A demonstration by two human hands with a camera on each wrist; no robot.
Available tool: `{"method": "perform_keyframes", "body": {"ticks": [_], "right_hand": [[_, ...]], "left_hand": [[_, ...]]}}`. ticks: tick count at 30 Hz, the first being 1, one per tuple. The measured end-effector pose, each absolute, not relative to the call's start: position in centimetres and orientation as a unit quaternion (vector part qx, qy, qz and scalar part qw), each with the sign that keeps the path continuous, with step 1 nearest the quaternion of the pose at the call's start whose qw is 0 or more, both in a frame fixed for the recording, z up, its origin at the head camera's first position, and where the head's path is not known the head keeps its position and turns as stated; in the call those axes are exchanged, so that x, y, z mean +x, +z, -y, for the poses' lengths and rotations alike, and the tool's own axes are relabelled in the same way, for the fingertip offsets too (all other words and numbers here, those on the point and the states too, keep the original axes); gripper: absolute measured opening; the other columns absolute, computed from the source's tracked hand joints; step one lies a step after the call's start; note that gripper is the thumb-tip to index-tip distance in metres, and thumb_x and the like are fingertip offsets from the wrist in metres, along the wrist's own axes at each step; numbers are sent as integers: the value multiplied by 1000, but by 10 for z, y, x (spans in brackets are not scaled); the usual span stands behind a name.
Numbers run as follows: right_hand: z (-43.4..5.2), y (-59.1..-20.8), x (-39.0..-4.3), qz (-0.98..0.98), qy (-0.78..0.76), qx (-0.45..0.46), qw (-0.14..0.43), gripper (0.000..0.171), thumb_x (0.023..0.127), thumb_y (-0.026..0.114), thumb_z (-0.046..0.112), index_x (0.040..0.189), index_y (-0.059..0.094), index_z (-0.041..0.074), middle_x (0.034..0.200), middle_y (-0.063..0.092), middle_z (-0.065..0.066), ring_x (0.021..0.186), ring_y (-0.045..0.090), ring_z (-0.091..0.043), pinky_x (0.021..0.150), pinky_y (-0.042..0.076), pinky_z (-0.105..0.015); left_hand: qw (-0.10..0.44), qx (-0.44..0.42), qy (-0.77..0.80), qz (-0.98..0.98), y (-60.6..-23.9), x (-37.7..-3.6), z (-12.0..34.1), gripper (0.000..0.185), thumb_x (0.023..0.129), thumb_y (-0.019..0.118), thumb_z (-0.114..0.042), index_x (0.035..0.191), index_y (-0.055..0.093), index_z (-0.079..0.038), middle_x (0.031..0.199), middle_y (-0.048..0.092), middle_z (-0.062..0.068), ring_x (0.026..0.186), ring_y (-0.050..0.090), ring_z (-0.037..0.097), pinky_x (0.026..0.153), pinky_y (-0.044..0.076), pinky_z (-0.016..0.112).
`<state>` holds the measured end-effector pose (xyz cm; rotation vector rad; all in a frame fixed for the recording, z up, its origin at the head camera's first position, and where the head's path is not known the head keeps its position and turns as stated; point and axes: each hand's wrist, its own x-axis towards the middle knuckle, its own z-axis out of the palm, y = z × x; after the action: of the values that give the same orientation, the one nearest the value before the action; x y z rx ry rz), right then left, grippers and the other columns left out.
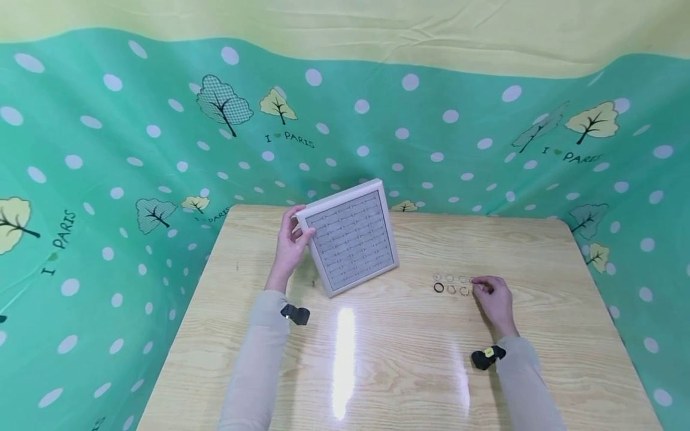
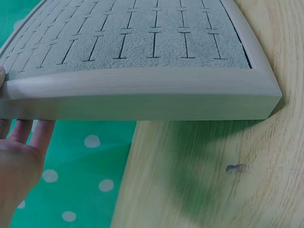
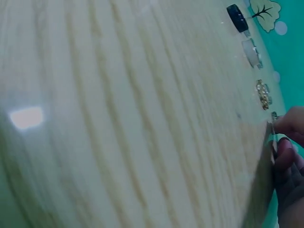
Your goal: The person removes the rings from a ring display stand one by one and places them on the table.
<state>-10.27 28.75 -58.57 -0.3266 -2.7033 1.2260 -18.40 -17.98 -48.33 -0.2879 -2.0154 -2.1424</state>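
Observation:
A square ring display tray (image 1: 353, 239), with a pale frame and slotted grey padding, is tilted up on the table. My left hand (image 1: 291, 242) grips its upper left corner, thumb on the front and fingers behind the edge. In the left wrist view, the fingers of that hand (image 2: 21, 161) lie under the frame (image 2: 142, 85). To the right, several rings lie in two short rows, among them a black ring (image 3: 237, 18), a silver ring (image 3: 251, 52) and a gold-toned ring (image 3: 262, 95). At their right end my right hand (image 1: 494, 297) pinches a small ring, mostly hidden by the fingertips.
The light wooden table (image 1: 399, 359) carries bright glare patches in front of the tray. A green dotted cloth (image 1: 334, 137) hangs behind and at both sides. A small dark mark (image 2: 235, 168) is on the wood near the tray.

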Motion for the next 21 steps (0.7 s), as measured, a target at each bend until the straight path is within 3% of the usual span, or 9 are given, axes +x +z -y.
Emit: {"method": "perform_keyframes", "body": {"ticks": [9, 17, 21], "right_hand": [[-294, -572, -92, 911, 403, -60, 61, 26, 89, 62, 1, 114, 61, -5, 112, 49, -19, 81, 49, -17, 64, 41, -14], [-311, -562, -77, 921, 386, -31, 42, 29, 90, 62, 2, 117, 58, -6, 118, 46, -26, 87, 55, -29, 62, 46, -16], [-323, -553, -69, 925, 377, -24, 35, 30, 91, 60, 3, 119, 57, -7, 117, 45, -27, 89, 55, -34, 60, 47, -18]], "left_hand": [[50, -68, -726, 683, -479, -183, 185, 74, 91, 62, 2, 150, 24, -21, 128, 53, 25, 105, 60, 32, 88, 54, 36], [-17, -85, -687, 721, -466, -170, 205, 77, 92, 60, 4, 153, 13, -9, 134, 45, 32, 121, 45, 45, 101, 42, 49], [-36, -91, -658, 747, -475, -164, 224, 73, 93, 60, 0, 152, 18, -6, 142, 37, 32, 130, 34, 50, 106, 32, 60]]}}
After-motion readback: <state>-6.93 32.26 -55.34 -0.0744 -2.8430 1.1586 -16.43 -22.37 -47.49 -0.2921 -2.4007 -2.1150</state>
